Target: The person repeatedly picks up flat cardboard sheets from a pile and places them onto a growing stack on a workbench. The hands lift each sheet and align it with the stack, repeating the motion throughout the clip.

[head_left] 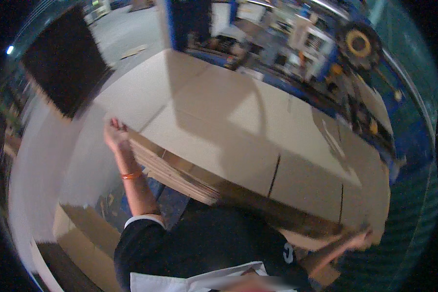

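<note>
A thick stack of flat brown cardboard sheets (238,131) fills the middle of the view, its top sheet scored with slots. My left hand (115,134) presses against the stack's left edge, an orange band on that wrist. My right hand (362,239) grips the stack's lower right corner, fingers curled under the sheets. The stack lies tilted between both arms, close to my dark-shirted chest.
A blue machine (326,58) with a yellow wheel stands behind the stack at the upper right. A dark tall pile (63,63) rises at the upper left. More cardboard (82,233) lies low at the left, on a grey floor (121,29).
</note>
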Demonstrator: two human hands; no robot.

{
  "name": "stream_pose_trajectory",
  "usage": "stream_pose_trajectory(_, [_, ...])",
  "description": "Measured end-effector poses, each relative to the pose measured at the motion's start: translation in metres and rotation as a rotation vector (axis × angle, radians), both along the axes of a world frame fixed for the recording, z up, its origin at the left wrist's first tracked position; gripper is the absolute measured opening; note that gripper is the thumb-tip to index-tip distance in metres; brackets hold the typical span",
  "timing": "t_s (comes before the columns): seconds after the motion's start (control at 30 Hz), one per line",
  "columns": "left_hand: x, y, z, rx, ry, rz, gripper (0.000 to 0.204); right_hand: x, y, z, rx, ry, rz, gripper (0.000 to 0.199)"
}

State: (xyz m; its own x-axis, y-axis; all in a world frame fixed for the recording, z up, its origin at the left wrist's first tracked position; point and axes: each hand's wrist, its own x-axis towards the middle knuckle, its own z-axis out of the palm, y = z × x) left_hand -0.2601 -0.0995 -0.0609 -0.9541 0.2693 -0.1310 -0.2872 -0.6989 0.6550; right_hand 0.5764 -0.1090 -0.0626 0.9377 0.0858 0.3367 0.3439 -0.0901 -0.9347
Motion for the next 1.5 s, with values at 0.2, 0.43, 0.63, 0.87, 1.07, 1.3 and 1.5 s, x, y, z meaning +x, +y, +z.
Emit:
stream_pose_trajectory(0.2, [-0.018, 0.002, 0.01, -0.308, 0.087, -0.333, 0.025, -0.018, -0.021, 0.077, 0.499, 0.222, 0.571, 0.043])
stream_pose_trajectory(0.43, [0.112, -0.051, 0.024, -0.543, 0.715, -0.52, 0.026, -0.137, -0.09, 0.068, -0.235, -0.438, 0.683, 0.03])
stream_pose_trajectory(0.63, [0.223, -0.006, 0.032, -0.606, 2.088, -0.851, 0.059, -0.178, -0.032, 0.039, -0.62, -1.045, 1.518, 0.035])
stream_pose_trajectory(0.87, [0.234, 0.006, 0.045, -0.706, 2.328, -0.967, 0.058, -0.169, -0.014, 0.047, -0.754, -1.109, 1.603, 0.038])
stream_pose_trajectory(1.07, [0.223, 0.045, 0.043, -0.579, 2.276, -0.729, 0.066, -0.138, 0.055, 0.038, -0.938, -1.045, 1.401, 0.061])
stream_pose_trajectory(1.3, [0.23, 0.162, 0.041, -0.482, 2.072, -0.678, 0.07, -0.132, 0.176, 0.035, -1.039, -0.931, 1.424, 0.076])
stream_pose_trajectory(1.5, [0.254, 0.256, 0.025, -0.821, 2.131, -0.227, 0.073, -0.143, 0.251, 0.01, -0.853, -1.232, 1.06, 0.049])
